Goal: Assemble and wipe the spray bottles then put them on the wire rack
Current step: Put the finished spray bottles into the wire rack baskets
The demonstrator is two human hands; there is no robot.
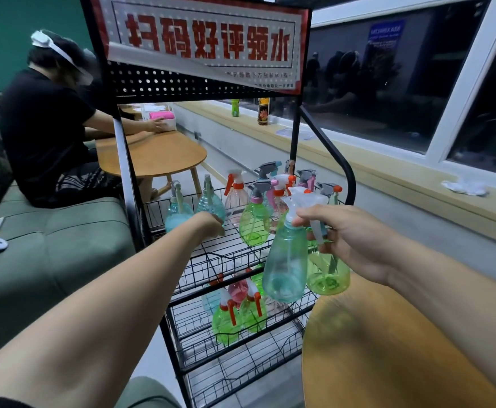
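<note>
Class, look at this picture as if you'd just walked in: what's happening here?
A person is stocking a wire rack with spray bottles. Their right hand holds a pale blue bottle by its neck, in front of the rack; a green bottle is just behind it. The left hand reaches onto the top shelf beside a teal bottle. Many bottles already stand on two shelves. Another person sits at a table behind.

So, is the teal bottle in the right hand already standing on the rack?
No, the right hand holds the teal bottle by its neck, off the wire rack's shelves.
</note>
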